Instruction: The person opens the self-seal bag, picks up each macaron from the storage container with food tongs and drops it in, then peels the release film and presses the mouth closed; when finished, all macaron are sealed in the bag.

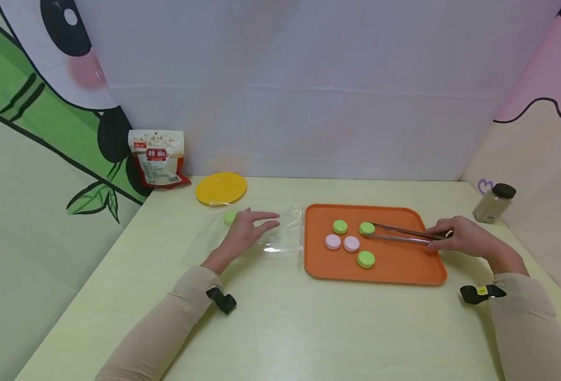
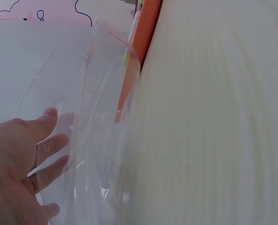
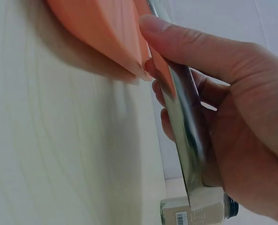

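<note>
My right hand point(image 1: 463, 236) grips metal tongs point(image 1: 399, 241) at their handle end, also large in the right wrist view. The tips lie around a green macaron point(image 1: 367, 228) on the orange tray point(image 1: 394, 270). Other green macarons point(image 1: 366, 259) and two pink ones point(image 1: 332, 242) sit on the tray's left half. My left hand point(image 1: 249, 230) is at a clear plastic bag point(image 1: 285, 238), thumb and fingers apart and fairly straight; in the left wrist view the fingers touch the film. Another green macaron point(image 1: 229, 217) shows at the bag's left part, partly behind this hand.
A yellow plate point(image 1: 220, 188) lies at the back left, beside a standing red and white food pouch point(image 1: 158, 159). At the right edge stands a jar with a black lid point(image 1: 494, 203). A printed cloth wall closes off the pale table point(image 1: 280, 333) behind.
</note>
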The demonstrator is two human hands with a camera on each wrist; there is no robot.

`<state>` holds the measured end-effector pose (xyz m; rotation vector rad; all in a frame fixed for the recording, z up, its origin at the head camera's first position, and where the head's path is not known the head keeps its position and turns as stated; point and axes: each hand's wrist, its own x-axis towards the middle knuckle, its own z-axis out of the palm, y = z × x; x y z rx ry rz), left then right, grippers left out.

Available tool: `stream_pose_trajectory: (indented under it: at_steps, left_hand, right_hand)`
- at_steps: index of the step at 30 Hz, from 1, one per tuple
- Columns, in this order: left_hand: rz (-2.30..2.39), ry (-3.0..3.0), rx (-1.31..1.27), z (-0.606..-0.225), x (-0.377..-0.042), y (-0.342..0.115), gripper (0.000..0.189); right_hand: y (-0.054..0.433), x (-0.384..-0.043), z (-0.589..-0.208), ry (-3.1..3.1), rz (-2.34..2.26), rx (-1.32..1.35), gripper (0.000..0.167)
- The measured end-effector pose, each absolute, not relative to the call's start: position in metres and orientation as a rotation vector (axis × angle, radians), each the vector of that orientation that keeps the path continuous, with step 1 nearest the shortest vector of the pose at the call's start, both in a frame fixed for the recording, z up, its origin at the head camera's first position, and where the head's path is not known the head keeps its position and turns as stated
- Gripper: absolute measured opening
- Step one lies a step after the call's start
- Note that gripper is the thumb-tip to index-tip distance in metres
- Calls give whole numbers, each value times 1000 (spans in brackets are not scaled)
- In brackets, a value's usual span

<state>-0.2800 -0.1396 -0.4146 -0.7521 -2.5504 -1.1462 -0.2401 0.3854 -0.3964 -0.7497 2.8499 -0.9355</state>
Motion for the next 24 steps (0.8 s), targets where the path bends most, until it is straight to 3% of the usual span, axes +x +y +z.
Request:
stream_pose_trajectory:
  at_steps: [8, 24]
  left_hand:
    - [-1155, -2564, -751, -414, -282, -140, 25]
    - [-1214, -2588, -728, -412, -279, -141, 25]
  right_hand:
    - [385, -242, -399, 2826, -961, -790, 26]
    - [379, -244, -398, 2895, -912, -619, 31]
